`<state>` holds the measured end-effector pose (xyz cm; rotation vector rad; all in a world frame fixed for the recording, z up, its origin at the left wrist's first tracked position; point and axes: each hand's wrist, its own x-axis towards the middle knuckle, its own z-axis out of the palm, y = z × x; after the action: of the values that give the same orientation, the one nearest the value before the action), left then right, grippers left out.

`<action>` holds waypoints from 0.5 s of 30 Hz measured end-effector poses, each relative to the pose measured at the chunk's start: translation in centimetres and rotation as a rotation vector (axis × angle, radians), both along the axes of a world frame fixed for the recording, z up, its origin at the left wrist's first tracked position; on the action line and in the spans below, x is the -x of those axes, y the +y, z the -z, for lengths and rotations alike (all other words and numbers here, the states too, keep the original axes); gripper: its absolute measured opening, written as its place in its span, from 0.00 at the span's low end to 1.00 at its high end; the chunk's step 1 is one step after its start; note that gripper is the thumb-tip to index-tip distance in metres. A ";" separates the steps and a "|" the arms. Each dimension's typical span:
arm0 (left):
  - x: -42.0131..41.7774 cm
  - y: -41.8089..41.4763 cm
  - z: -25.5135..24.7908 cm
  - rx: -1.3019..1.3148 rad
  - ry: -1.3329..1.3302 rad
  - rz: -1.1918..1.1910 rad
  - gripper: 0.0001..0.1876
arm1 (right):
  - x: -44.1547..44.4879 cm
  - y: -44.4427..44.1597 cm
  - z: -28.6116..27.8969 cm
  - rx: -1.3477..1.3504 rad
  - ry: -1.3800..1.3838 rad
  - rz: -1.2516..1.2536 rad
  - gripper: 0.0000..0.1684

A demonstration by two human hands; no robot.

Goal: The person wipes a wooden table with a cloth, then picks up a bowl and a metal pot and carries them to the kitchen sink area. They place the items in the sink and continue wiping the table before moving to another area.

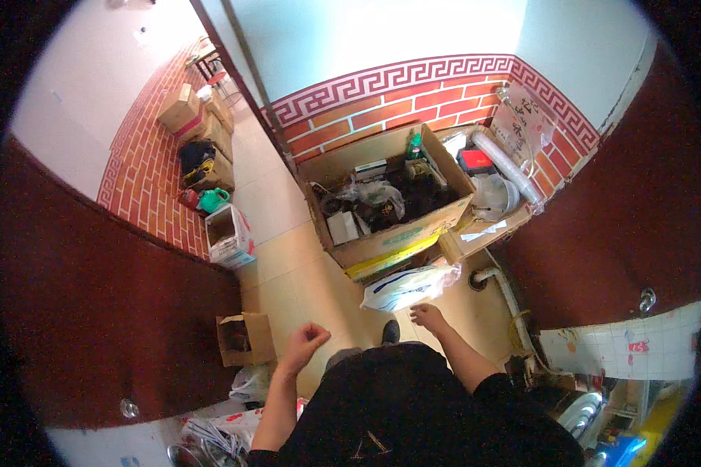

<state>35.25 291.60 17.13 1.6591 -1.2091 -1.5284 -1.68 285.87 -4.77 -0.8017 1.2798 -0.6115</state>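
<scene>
My left hand [307, 343] hangs over the tiled floor with its fingers curled, and nothing shows in it. On the other side, my right hand [426, 315] is loosely bent near a white plastic bag [409, 287]; I cannot tell that they touch. Beyond the bag stands a large cardboard box [397, 233], its top uncovered, holding a clear plastic bag [380, 195], a green bottle [415, 146] and small cartons. Beside it, a lower carton [485, 236] holds a clear roll [505, 169], a plastic tub [496, 195] and a red-and-black box [477, 160].
A small cardboard box [260, 338] sits at my left. Through the doorway stand a white carton [232, 239], a green watering can [213, 200] and stacked boxes [181, 111]. A pipe [511, 300] runs along the floor at right. Dark red doors [146, 309] flank both sides.
</scene>
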 end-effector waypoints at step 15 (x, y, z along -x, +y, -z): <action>4.3 -35.5 0.4 0.720 -0.855 0.739 0.07 | 8.4 23.4 5.2 -0.738 0.329 0.932 0.12</action>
<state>30.91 256.06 16.74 1.4027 -2.6446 -0.4538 -10.05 309.27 -9.95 0.3742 2.0115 -0.6588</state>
